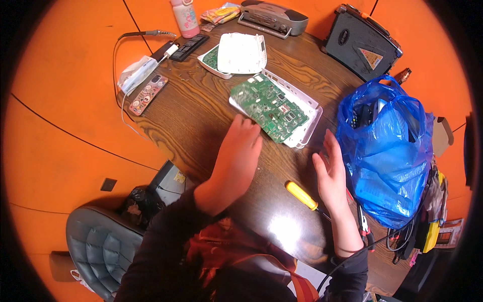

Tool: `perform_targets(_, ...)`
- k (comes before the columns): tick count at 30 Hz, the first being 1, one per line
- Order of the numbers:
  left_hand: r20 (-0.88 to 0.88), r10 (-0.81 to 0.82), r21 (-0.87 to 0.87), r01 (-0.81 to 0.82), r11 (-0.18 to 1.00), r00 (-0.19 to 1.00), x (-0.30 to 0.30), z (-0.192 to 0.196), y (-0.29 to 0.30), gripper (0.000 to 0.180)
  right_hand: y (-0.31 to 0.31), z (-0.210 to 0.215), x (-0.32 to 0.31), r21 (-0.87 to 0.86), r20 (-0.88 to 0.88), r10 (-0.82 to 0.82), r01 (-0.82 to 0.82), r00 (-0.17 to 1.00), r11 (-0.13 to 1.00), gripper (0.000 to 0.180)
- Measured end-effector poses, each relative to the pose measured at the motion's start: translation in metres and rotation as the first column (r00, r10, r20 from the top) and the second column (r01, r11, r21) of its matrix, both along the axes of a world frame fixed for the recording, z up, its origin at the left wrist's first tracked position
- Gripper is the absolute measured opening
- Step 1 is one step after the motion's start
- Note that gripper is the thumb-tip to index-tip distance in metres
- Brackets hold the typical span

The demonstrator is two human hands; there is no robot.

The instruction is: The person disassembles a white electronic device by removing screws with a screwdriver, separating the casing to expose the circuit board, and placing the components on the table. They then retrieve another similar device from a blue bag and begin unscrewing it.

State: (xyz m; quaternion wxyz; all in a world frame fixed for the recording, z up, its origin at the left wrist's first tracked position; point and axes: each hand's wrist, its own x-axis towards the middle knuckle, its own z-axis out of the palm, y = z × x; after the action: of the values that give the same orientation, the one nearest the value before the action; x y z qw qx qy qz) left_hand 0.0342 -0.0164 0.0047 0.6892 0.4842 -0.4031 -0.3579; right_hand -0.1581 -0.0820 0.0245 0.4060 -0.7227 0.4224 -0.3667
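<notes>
A green circuit board (274,108) lies skewed over a white plastic housing (307,132), its near edge sticking out past the rim. The board's left end is smeared by motion. My left hand (236,153) is at the near left edge of the board, fingers bent and blurred; whether they grip it I cannot tell. To the right of the housing, my right hand (330,171) is held open, thumb and fingers apart, with nothing in it. A yellow-handled screwdriver (302,195) lies on the table beside my right wrist.
Behind the board sits another white casing (241,53) with a green board. A blue plastic bag (385,161) of items bulges at the right, before a black tool case (361,44). Pliers (365,226) lie near my right forearm. A patterned phone (149,95) rests at the left edge.
</notes>
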Motion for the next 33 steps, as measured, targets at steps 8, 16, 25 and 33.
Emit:
perform_targets(8,-0.457,-0.141,0.08,0.198,0.977,0.878,-0.02,0.016,-0.003,0.052,-0.049,-0.029,0.038,-0.067,0.036,-0.134,0.137,0.99,0.988,0.066)
perform_targets(16,-0.613,-0.234,-0.1,0.219,0.971,0.755,-0.032,0.0,-0.019,0.06,-0.039,-0.027,0.038,-0.177,-0.066,-0.082,0.069,0.994,0.982,0.082)
perform_targets(25,-0.578,-0.074,-0.052,0.054,0.997,0.813,-0.043,-0.003,-0.023,0.057,-0.025,0.0,0.033,-0.199,0.034,-0.102,0.107,0.994,0.974,0.08)
perform_targets(33,-0.596,0.076,0.19,0.049,0.981,0.8,-0.034,0.017,-0.025,0.063,-0.03,-0.021,0.03,-0.028,0.26,-0.105,0.116,0.96,0.993,0.076)
